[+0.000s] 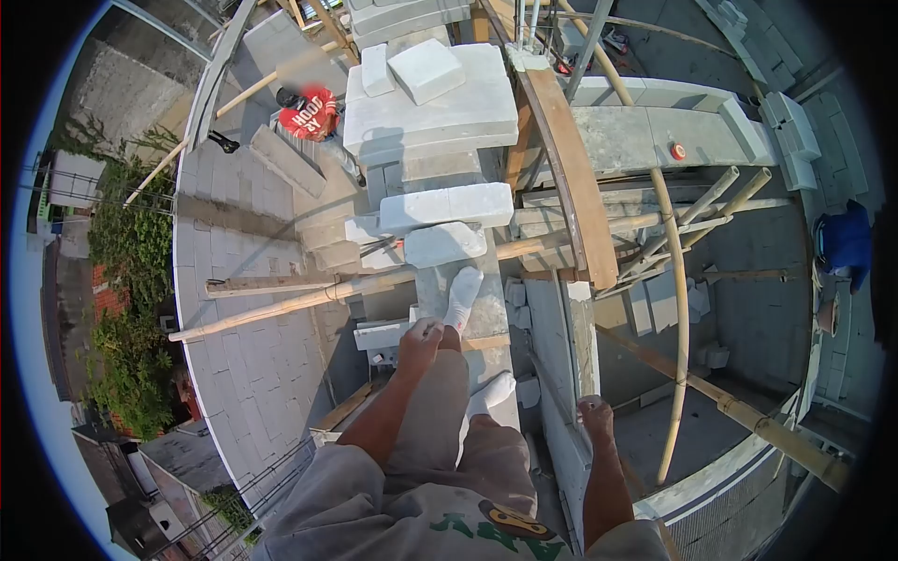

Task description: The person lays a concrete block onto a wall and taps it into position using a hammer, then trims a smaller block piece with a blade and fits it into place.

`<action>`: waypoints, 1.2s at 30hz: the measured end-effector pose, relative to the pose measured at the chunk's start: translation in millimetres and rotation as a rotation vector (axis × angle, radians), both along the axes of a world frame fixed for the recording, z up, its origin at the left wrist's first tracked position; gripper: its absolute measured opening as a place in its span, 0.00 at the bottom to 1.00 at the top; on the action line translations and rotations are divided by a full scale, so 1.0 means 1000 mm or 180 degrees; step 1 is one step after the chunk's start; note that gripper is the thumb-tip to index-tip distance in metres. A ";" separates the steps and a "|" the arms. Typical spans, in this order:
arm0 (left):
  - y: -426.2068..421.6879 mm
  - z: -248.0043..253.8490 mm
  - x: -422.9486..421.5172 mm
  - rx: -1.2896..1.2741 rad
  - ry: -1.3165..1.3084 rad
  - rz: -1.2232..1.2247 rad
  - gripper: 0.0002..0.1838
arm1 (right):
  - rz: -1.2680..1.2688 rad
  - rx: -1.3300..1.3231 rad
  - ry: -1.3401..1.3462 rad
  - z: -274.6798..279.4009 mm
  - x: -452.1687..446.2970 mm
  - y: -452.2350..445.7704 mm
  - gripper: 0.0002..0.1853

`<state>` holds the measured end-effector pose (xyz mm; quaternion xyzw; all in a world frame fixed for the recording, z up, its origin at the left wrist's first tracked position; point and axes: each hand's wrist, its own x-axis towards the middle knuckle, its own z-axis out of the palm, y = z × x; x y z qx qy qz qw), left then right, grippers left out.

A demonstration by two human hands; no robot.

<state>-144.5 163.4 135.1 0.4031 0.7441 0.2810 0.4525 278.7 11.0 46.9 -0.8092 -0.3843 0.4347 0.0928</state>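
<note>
My left hand [424,335] is closed, its fingers curled in beside my bent knee; nothing shows in it. My right hand [596,413] is at the top edge of a narrow upright wall [582,351], fingers curled against it. My feet in white socks [464,292] stand on a narrow grey walkway [440,290]. Just ahead of my front foot lies a pale lightweight block [445,245], with a longer white block [447,208] behind it. Some tool with red on it [382,247], its kind unclear, lies left of the nearer block.
Ahead, a stack of large white blocks [430,107] rises. A bamboo pole [299,307] crosses before my feet. Right of me are a wooden plank [572,168], more bamboo [675,309] and a deep drop. A person in a red shirt [313,117] is at the upper left.
</note>
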 end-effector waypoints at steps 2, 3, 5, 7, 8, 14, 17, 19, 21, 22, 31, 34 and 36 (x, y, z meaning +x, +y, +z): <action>0.004 -0.015 -0.008 -0.0104 0.0129 0.0000 0.17 | 0.0300 -0.0173 -0.0050 -0.038 -0.021 0.000 0.14; 0.010 -0.021 -0.014 -0.0017 0.0228 0.0021 0.17 | 0.0448 -0.0271 -0.0073 -0.042 -0.034 0.007 0.14; 0.026 -0.035 -0.031 0.0155 0.0422 0.0086 0.18 | 0.0382 -0.0809 0.0197 -0.051 -0.051 0.030 0.21; 0.048 -0.056 -0.063 0.0216 0.0778 0.0146 0.19 | 0.0341 -0.1171 0.0299 -0.049 -0.066 0.064 0.24; 0.063 -0.068 -0.079 0.0259 0.0966 0.0179 0.19 | 0.0327 -0.1234 0.0277 -0.048 -0.073 0.087 0.23; 0.195 -0.115 -0.183 -0.0340 0.1077 0.0732 0.19 | 0.0875 -0.0190 -0.0508 -0.050 -0.128 0.285 0.18; 0.274 -0.148 -0.221 0.0121 0.0988 0.0874 0.19 | 0.0910 0.0639 -0.0641 -0.077 -0.154 0.387 0.20; 0.323 -0.147 -0.233 0.0134 0.0905 0.0732 0.17 | 0.0991 0.0885 -0.0395 -0.069 -0.184 0.461 0.20; 0.350 -0.131 -0.229 0.0131 0.0820 0.0514 0.17 | 0.1060 0.0636 0.0010 -0.048 -0.207 0.500 0.20; 0.364 -0.126 -0.227 0.0209 0.0761 0.0403 0.17 | 0.1112 0.0562 0.0118 -0.037 -0.216 0.515 0.20; 0.253 -0.083 -0.191 0.0017 0.0599 0.0765 0.22 | 0.1167 -0.0302 -0.0258 0.079 -0.163 0.514 0.21; 0.230 -0.038 -0.179 -0.0176 0.0660 0.0913 0.23 | 0.1181 -0.0156 -0.0456 0.090 -0.125 0.520 0.23; 0.224 -0.027 -0.179 -0.0194 0.0646 0.1113 0.25 | 0.1045 -0.0079 -0.0456 0.110 -0.130 0.539 0.20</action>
